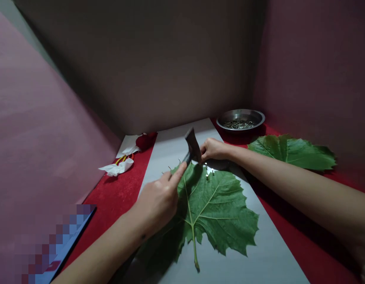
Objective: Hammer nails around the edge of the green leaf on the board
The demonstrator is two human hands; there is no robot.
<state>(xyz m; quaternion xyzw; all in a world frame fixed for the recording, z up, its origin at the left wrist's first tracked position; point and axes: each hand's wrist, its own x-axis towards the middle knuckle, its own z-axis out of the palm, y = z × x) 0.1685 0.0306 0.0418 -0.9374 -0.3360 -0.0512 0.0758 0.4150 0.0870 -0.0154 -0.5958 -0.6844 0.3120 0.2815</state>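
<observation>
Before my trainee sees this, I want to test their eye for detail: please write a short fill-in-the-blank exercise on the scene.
The left hand holds a ____.
A green ____ lies on the white board.
Beneath the white board is a ____-coloured surface.

Missing words: hammer; leaf; red.

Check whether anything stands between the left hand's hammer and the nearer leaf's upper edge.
Possibly the right hand: its fingers are close to the hammer, whose head partly hides them, so whether they lie beneath it is unclear. Nails stand near the upper edge of that leaf, to either side.
</observation>
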